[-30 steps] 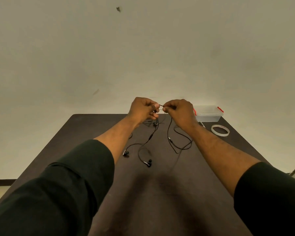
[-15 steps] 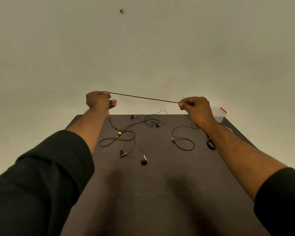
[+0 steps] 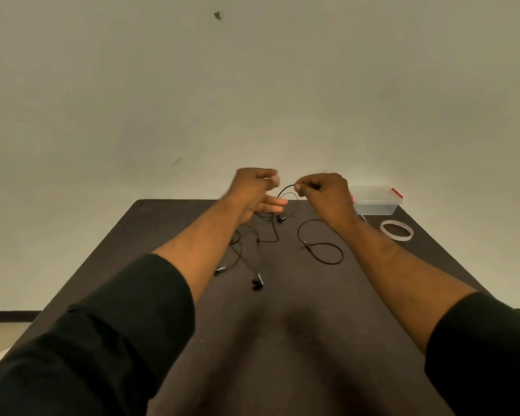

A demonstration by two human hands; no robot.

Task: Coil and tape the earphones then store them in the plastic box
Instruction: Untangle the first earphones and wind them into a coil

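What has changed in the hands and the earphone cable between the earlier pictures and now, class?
Half a second ago both hands held the cable taut between them, wide apart. Now the left hand has swung back beside the right hand, its fingers blurred and spread. The right hand still pinches the earphone cable, which now bends in a loop. The plastic box and tape roll stayed put.

One view only, from a camera on your head. It looks forward and slightly down along both outstretched arms, across a dark table toward a plain wall. Your sleeves fill the near corners; the table's far edge sits mid-frame.
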